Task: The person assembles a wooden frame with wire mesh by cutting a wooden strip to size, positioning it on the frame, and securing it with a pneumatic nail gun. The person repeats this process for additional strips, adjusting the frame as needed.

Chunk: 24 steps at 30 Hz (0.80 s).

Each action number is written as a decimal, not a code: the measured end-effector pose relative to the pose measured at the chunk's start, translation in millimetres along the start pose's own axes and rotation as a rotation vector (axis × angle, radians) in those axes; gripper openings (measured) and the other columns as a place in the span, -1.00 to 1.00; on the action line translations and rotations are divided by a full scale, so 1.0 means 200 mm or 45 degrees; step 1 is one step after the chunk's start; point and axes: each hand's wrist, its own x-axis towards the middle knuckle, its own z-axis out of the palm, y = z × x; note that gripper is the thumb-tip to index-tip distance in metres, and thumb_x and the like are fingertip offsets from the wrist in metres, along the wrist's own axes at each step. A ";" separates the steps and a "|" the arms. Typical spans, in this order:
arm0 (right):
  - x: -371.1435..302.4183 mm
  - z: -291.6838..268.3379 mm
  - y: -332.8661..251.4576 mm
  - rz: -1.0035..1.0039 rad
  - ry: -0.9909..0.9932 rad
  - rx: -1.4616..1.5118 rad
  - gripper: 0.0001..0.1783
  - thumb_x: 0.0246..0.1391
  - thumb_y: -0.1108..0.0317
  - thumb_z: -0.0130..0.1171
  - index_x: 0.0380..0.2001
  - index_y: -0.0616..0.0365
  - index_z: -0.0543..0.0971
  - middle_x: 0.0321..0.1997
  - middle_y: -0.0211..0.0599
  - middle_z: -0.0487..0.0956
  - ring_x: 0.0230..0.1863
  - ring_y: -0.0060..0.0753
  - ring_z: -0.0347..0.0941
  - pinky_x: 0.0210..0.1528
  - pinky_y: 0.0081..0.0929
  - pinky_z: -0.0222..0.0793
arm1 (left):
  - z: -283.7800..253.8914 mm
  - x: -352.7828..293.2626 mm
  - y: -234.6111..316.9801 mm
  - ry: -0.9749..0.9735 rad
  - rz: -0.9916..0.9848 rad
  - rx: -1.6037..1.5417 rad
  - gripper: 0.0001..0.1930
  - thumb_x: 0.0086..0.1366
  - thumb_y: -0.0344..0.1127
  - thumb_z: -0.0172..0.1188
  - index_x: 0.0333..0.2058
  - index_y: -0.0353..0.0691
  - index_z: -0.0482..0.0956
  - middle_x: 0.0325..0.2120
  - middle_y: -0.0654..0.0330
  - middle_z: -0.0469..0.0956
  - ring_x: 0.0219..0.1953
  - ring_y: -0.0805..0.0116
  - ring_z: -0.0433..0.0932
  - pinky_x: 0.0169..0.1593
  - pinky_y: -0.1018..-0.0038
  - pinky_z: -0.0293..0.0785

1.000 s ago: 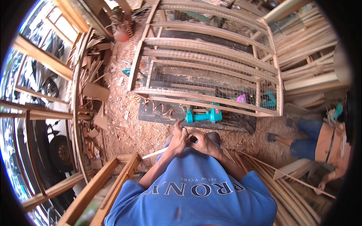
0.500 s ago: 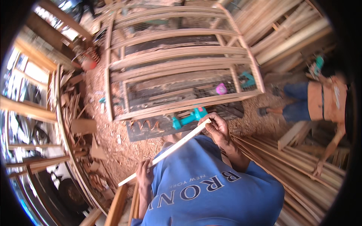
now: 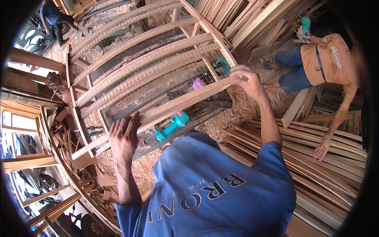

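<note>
A long, thin wooden strip (image 3: 90, 147) lies along the near side of a large wooden frame (image 3: 209, 33) backed with wire mesh. My left hand (image 3: 124, 136) is closed over the strip near its pale left end, fingers pointing away from me. At the frame's near right corner, my right hand (image 3: 249, 81) pinches the strip's other end between thumb and fingers. How closely the strip touches the rail beneath is hard to tell. Just this side of it rests a teal power tool (image 3: 169, 127). Through the mesh shows a pink round object (image 3: 198, 83).
At right, a person in an orange shirt (image 3: 329, 59) grips a teal power tool (image 3: 305, 28); their other hand hangs over stacked wooden strips (image 3: 308, 173). Boards (image 3: 256, 23) lean at the far right. Offcuts (image 3: 65, 138) pile up at left. Another person (image 3: 55, 19) stands far left.
Both hands have moved forward and apart, carrying the strip from in front of my body out to the frame's near edge. The view has turned, and a person shows at far left.
</note>
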 end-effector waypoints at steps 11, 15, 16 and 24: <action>0.02 0.00 0.43 0.096 0.025 0.062 -0.68 -0.11 0.37 0.51 -0.20 0.08 0.77 0.19 -0.24 0.52 0.28 -0.19 0.42 0.29 -0.22 0.39 | 0.31 -0.08 0.04 0.090 -0.158 0.004 -0.64 0.17 -0.41 0.35 -0.01 -0.14 0.65 -0.19 0.25 0.63 -0.11 0.24 0.58 -0.02 0.25 0.45; 0.04 -0.01 0.45 0.138 -0.034 0.103 -0.68 -0.09 0.40 0.49 -0.18 0.07 0.77 0.22 -0.22 0.51 0.29 -0.17 0.41 0.32 -0.22 0.35 | 0.35 -0.10 0.05 0.113 -0.182 -0.002 -0.59 0.12 -0.38 0.41 -0.01 -0.12 0.67 -0.19 0.27 0.63 -0.13 0.25 0.58 0.00 0.25 0.43; 0.04 -0.01 0.45 0.136 -0.035 0.089 -0.68 -0.09 0.39 0.49 -0.18 0.08 0.77 0.22 -0.22 0.51 0.30 -0.17 0.40 0.32 -0.22 0.34 | 0.34 -0.10 0.05 0.105 -0.193 -0.021 -0.59 0.11 -0.38 0.42 -0.01 -0.11 0.67 -0.20 0.28 0.63 -0.13 0.25 0.59 0.00 0.26 0.43; 0.05 0.02 0.43 0.111 -0.065 0.297 -0.68 -0.06 0.67 0.36 -0.16 0.27 0.67 0.30 -0.24 0.43 0.29 -0.17 0.44 0.29 -0.28 0.48 | 0.36 -0.10 0.02 0.129 -0.144 -0.004 -0.62 0.16 -0.39 0.38 0.00 -0.15 0.67 -0.20 0.27 0.63 -0.17 0.31 0.59 -0.07 0.30 0.45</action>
